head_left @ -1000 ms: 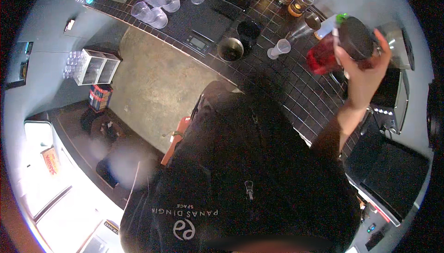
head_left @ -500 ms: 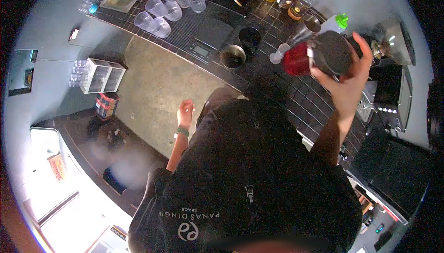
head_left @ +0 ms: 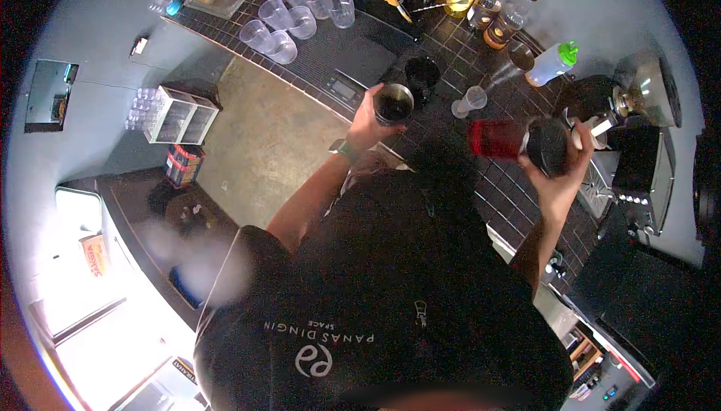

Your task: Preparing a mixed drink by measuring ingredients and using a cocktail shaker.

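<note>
My left hand [head_left: 366, 122] is wrapped around a metal cup [head_left: 393, 105] at the counter's near edge; its inside looks dark. In my right hand [head_left: 559, 174] is a container with red contents [head_left: 492, 138] and a dark round end [head_left: 547, 147], tipped on its side over the tiles and slightly blurred. What the dark end is, lid or base, I cannot tell. Between the two hands and a little farther off stand a small clear double-ended measuring cup [head_left: 472, 101] and a black cup or pitcher [head_left: 422, 75].
Left of the metal cup lies a black scale [head_left: 344, 87] by a ribbed mat [head_left: 353, 43] with several clear plastic cups [head_left: 303, 22]. Bottles [head_left: 488, 12], a metal shaker [head_left: 520, 56] and a green-capped squeeze bottle [head_left: 552, 64] line the back. An espresso machine [head_left: 638, 178] stands right.
My left hand has risen from over the floor and taken hold of the metal cup. My right hand has brought the red container nearer to me. The view has shifted slightly.
</note>
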Motion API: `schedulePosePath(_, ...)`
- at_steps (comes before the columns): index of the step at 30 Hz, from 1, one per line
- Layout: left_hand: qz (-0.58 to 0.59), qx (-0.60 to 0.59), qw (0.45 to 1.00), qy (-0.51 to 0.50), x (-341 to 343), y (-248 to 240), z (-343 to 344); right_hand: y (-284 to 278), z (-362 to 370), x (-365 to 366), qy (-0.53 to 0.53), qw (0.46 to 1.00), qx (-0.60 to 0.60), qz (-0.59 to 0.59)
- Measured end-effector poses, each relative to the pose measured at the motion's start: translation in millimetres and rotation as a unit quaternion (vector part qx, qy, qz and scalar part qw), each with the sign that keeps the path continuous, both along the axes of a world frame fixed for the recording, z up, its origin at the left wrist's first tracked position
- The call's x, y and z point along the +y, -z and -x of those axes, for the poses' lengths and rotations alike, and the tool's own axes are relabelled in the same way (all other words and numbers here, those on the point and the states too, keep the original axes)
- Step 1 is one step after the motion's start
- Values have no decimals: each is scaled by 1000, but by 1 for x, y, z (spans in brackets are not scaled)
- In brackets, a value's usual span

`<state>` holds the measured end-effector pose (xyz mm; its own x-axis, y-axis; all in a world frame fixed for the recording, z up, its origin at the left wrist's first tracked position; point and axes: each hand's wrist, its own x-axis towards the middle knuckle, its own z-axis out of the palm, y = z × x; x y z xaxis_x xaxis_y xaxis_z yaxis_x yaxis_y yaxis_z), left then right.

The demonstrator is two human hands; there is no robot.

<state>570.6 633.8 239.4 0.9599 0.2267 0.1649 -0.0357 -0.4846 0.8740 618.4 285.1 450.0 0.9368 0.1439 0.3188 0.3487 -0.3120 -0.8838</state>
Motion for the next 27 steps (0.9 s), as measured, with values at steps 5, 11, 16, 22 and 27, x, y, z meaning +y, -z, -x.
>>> schedulePosePath(5,8,-12,1000,0,-4,-6,-8,28,22,-30,57,995,34,76)
schedulePosePath(11,22,-67,995,-74,22,-57,-4,69,23,-36,118,982,-1,150)
schedulePosePath(16,-17,-142,983,-116,70,-90,-13,127,17,-42,160,978,-59,121)
schedulePosePath(22,-66,-193,971,-125,121,-102,-19,159,23,-4,164,986,15,-13)
schedulePosePath(27,-27,-168,977,-128,141,-101,-28,187,31,27,196,980,-41,19)
